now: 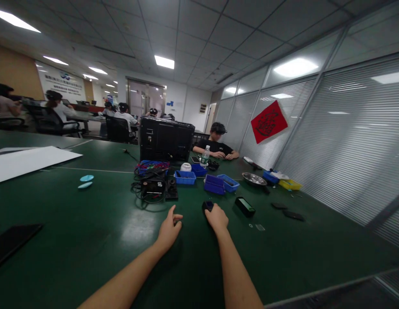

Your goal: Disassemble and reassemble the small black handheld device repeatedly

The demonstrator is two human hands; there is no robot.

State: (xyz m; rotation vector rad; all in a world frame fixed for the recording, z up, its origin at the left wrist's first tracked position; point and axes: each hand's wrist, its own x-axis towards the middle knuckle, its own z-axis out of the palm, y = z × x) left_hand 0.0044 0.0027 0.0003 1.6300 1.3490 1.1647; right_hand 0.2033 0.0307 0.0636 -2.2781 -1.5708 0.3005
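Note:
Both my forearms reach forward over a dark green table (90, 240). My right hand (216, 219) is closed round a small black device (207, 205) with a blue spot, which sticks out past the fingers. My left hand (169, 226) sits just left of it, fingers curled, pinching a small dark object (177, 222) that I cannot make out. A black rectangular device (245, 206) with a green edge lies on the table to the right of my right hand.
Beyond my hands stand blue bins (185, 177), a tangle of cables with a black unit (152, 187), a big black case (166, 139), a water bottle (205, 156) and a metal bowl (254, 179). A person (216, 146) sits across. A white sheet (25, 161) lies far left.

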